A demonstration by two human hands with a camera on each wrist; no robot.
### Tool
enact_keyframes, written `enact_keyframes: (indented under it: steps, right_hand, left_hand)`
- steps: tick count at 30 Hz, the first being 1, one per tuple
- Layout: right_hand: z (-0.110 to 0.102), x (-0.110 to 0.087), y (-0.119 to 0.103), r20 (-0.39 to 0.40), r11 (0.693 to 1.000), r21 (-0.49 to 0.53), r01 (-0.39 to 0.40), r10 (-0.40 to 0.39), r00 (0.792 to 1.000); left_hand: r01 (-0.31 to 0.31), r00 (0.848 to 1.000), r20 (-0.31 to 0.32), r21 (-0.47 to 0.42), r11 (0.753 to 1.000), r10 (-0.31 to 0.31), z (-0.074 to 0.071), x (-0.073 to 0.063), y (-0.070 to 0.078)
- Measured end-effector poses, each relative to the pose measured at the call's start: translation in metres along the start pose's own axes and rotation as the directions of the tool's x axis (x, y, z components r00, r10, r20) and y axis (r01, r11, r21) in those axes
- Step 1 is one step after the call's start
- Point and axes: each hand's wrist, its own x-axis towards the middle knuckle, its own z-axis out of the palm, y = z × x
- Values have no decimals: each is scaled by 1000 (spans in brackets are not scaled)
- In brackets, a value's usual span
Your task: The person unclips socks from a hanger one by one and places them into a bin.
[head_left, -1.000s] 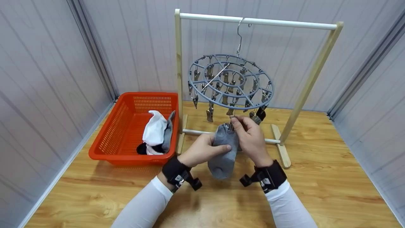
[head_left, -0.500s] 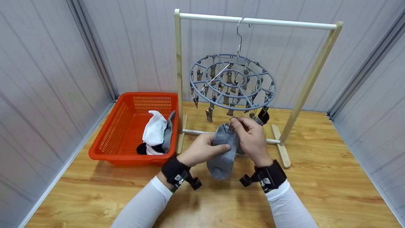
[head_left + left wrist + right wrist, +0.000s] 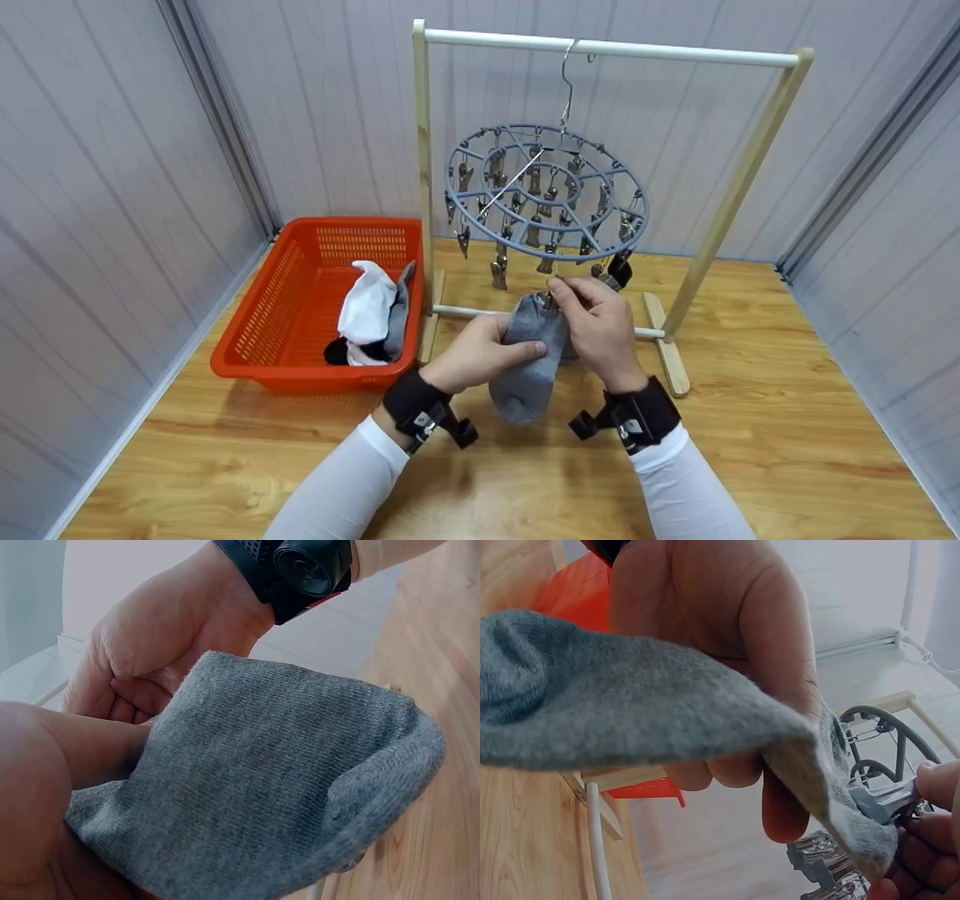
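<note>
A grey sock point(image 3: 521, 390) hangs between my hands below the round clip hanger point(image 3: 448, 176). My left hand point(image 3: 480, 352) holds its upper part, thumb across the front; the left wrist view shows the sock's knit side point(image 3: 240, 750) covering some fingers. My right hand point(image 3: 604, 326) pinches a metal clip point(image 3: 889, 799) at the sock's cuff. In the right wrist view the clip's jaws overlap the cuff's edge; how firmly they bite is hard to tell. Partly behind my right hand, a dark sock point(image 3: 621, 270) hangs at the hanger's right side.
An orange basket point(image 3: 315, 371) on the left contains a white sock point(image 3: 367, 304), a grey one point(image 3: 399, 319) and some black and pink fabric. A wooden stand with a white top bar point(image 3: 675, 51) carries the hanger, from which several other clips dangle.
The round hanger has swayed slightly right and back left. Both hands stay almost in place on the sock and clip.
</note>
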Motion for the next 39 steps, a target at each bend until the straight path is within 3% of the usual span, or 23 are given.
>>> enact_keyframes:
  steps: [7, 17, 25, 32, 36, 39]
  right_hand:
    - [-3, 0, 1, -7, 1000, -9, 20, -20, 1000]
    - [-4, 1, 2, -31, 1000, 2, 31, -31, 999]
    - [-3, 1, -2, -30, 999, 30, 28, -27, 999]
    - [-1, 0, -5, -16, 997, 78, 3, -2, 1000]
    - [-1, 0, -6, -22, 994, 103, 47, -45, 999]
    - [-3, 0, -8, -48, 990, 50, 132, -130, 990]
  left_hand:
    - [1, 1000, 12, 17, 1000, -1, -2, 0, 0]
    - [-1, 997, 80, 21, 1000, -1, -3, 1, -3]
    - [4, 998, 63, 99, 995, -10, -7, 0, -6]
    - [1, 998, 56, 101, 995, -7, -9, -1, -6]
    - [21, 998, 50, 117, 993, -27, -12, -1, -4]
    - [41, 998, 43, 124, 991, -47, -13, -1, -2]
